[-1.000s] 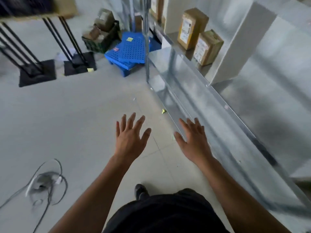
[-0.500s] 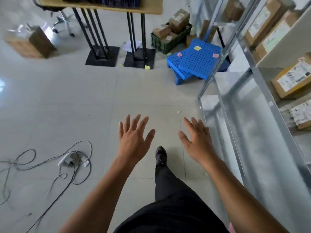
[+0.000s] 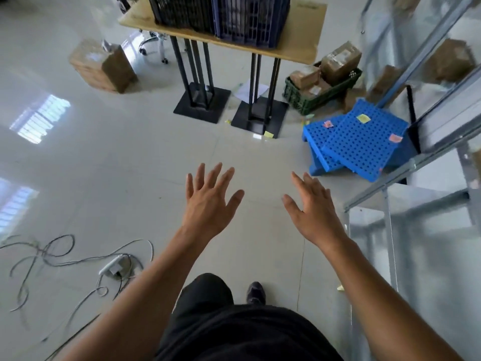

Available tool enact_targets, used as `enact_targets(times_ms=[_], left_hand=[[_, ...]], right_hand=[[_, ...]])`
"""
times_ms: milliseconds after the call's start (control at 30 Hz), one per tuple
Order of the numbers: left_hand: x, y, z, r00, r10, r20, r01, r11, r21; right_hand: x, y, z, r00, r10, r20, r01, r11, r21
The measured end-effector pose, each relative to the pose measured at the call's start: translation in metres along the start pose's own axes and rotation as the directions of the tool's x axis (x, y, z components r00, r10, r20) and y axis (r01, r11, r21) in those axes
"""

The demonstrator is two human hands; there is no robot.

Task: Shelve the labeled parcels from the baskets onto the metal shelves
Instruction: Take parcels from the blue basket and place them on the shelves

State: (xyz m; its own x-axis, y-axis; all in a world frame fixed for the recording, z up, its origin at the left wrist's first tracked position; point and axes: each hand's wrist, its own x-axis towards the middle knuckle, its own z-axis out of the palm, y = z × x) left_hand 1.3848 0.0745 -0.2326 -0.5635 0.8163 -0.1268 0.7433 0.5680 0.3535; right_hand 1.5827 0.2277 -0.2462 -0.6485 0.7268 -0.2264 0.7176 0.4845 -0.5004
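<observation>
You've turned from the metal shelves (image 3: 416, 164) at right toward the baskets (image 3: 250, 19) on the bench (image 3: 302, 35) at top centre, left hand (image 3: 208, 204) and right hand (image 3: 315, 214) spread wide and empty (likely fetching another parcel).

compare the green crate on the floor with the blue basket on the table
The green crate sits on the floor; the blue basket stands on the wooden table. The green crate is low, the blue basket tall-walled. Brown parcels pile above the green crate's rim; the blue basket's contents are unclear. Both have gridded walls.
</observation>
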Motion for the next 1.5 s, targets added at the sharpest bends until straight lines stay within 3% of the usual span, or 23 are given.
enact_targets(times_ms=[400,600,833,1000,1267,1500], left_hand=[[0.235,-0.090,-0.053,0.998,-0.063,0.018,0.064,0.997,-0.043],[0.358,-0.113,-0.105,0.999,0.011,-0.047,-0.012,1.000,-0.022],[0.483,-0.099,-0.131,0.993,0.072,-0.099,-0.077,0.996,-0.054],[0.581,-0.084,-0.134,0.992,0.035,-0.120,-0.041,0.998,-0.047],[0.738,-0.038,-0.180,0.977,0.045,-0.208,-0.050,0.999,-0.016],[0.840,-0.023,-0.204,0.969,0.060,-0.238,-0.070,0.997,-0.035]], right_hand=[[0.259,-0.090,-0.008,0.995,-0.058,0.077,0.070,0.985,-0.160],[0.378,-0.144,-0.041,0.996,-0.081,-0.047,0.076,0.992,-0.100],[0.477,-0.145,-0.078,0.989,-0.081,-0.122,0.077,0.996,-0.035],[0.574,-0.126,-0.108,0.981,-0.087,-0.172,0.090,0.996,0.007],[0.730,-0.116,-0.205,0.949,-0.131,-0.288,0.130,0.991,-0.021],[0.821,-0.131,-0.240,0.969,-0.145,-0.198,0.142,0.989,-0.028]])
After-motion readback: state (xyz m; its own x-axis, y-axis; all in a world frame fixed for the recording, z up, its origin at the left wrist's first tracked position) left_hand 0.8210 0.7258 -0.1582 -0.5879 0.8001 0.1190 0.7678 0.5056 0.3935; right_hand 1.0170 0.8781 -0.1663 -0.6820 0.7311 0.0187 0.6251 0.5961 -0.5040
